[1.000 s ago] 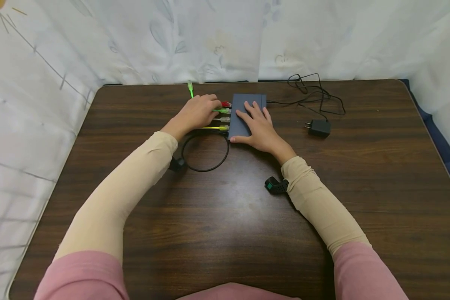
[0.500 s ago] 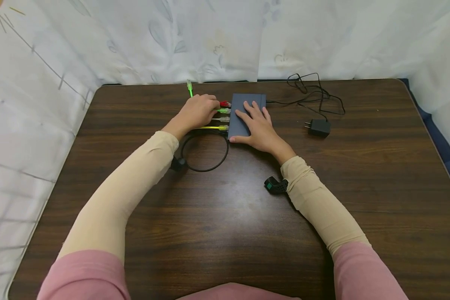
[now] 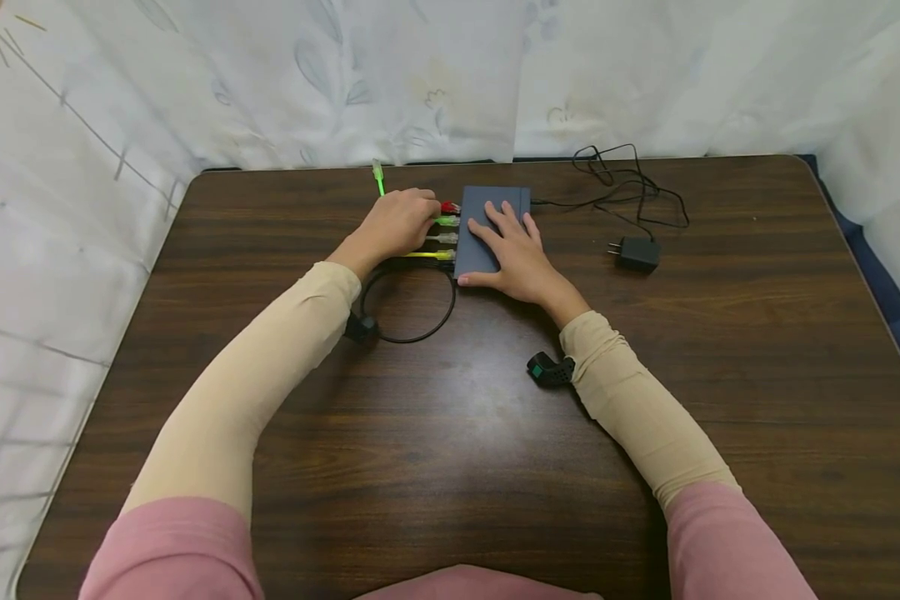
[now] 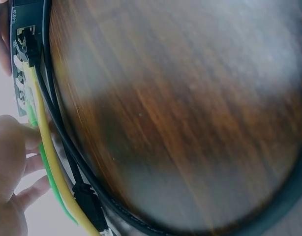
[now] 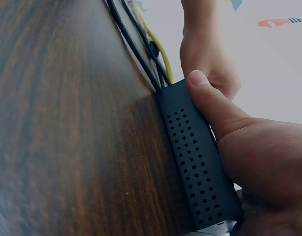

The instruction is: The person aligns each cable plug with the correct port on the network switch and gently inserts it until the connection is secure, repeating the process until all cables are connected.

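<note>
A flat blue-grey network switch (image 3: 474, 200) lies near the table's back edge, with several network cables plugged in along its left side. My right hand (image 3: 521, 262) rests on its top with fingers spread, and in the right wrist view the thumb (image 5: 210, 98) lies along the edge above the vent holes. Beside the ports, my left hand (image 3: 396, 223) pinches a green network cable (image 4: 48, 169) just behind its plug (image 3: 447, 221). A red plug (image 3: 450, 207) sits behind it; a grey plug (image 3: 444, 238) and a yellow plug (image 3: 444, 255) are nearer. The left fingertips are partly hidden.
A black cable (image 3: 450, 312) loops in front of the switch. The green cable's loose plug (image 3: 378, 171) sticks out at the back. On the right lie a black power adapter (image 3: 637, 254) and its tangled cord (image 3: 645, 196). White curtains (image 3: 435, 83) hang behind the table (image 3: 420, 467).
The left fingertips have shifted very slightly left at the green plug. My right hand stays on the switch, and the cables look the same.
</note>
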### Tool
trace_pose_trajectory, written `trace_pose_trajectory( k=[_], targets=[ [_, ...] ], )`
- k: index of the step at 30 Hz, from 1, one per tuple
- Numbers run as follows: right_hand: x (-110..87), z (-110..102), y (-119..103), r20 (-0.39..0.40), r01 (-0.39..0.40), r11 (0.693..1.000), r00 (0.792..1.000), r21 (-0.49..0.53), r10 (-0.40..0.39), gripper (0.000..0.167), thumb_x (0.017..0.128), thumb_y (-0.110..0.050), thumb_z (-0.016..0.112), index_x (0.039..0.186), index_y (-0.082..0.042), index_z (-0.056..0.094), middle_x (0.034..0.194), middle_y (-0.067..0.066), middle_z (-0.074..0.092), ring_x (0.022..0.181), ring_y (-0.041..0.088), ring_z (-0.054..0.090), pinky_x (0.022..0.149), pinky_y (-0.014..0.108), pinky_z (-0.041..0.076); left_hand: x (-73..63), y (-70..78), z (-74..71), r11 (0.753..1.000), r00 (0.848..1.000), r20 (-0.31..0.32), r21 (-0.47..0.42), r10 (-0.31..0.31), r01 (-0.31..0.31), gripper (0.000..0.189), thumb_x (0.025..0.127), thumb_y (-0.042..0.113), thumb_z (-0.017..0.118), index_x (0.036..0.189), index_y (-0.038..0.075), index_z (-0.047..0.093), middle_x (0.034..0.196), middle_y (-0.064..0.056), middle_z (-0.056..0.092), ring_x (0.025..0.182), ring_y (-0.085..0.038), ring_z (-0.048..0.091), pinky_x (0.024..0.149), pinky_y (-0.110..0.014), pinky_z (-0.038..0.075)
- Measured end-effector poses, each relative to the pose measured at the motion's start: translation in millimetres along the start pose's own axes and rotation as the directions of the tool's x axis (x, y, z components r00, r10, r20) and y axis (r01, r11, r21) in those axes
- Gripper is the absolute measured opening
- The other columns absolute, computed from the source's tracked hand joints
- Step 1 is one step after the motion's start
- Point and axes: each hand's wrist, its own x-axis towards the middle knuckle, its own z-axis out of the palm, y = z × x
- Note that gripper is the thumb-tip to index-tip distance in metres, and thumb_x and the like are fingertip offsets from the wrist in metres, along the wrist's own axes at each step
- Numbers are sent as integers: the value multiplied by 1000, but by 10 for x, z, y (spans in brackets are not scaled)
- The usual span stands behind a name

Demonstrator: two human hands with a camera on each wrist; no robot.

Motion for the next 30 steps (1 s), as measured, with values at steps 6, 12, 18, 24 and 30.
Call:
trace_pose_trajectory(
  k=[6,12,18,24,30],
  targets=[
    [-8,-8,12,4,-2,1000,1000,-5,2,91,82,-61,65,154,-22,26,164,9,7,152,29,-4,121,52,-6,18,30,-8,1000,1000,12,14,0,-1,18,98,8,50,96,4,68,94,-12,62,81,-30,58,73,-44,50],
    [-14,-14,25,10,1,1000,1000,-2,-1,89,82,-61,65,154,-23,27,164,8,6,152,28,-4,121,52,-7,31,55,-14,1000,1000,5,23,1,-1,19,98,7,49,95,4,67,94,-12,63,81,-31,58,71,-45,49],
    [-26,-7,35,13,6,1000,1000,4,-6,93,79,-61,69,154,-23,28,164,8,6,153,27,-3,121,52,-7,39,62,-2,1000,1000,8,27,-3,2,20,97,8,48,93,4,67,93,-12,63,79,-30,56,69,-44,48],
    [-28,-14,51,19,18,1000,1000,-2,-18,99,74,-59,75,154,-24,28,164,8,6,153,27,-2,120,52,-7,59,62,3,1000,1000,-4,21,11,-11,21,98,8,47,94,5,68,94,-12,63,80,-30,57,71,-45,48],
    [-11,-26,59,33,50,999,998,-12,-49,97,76,-55,75,154,-24,27,164,9,5,152,28,-2,120,53,-7,64,51,-13,999,1000,6,31,10,-10,23,97,6,45,92,4,68,91,-12,62,78,-29,56,68,-43,47]
  ],
)
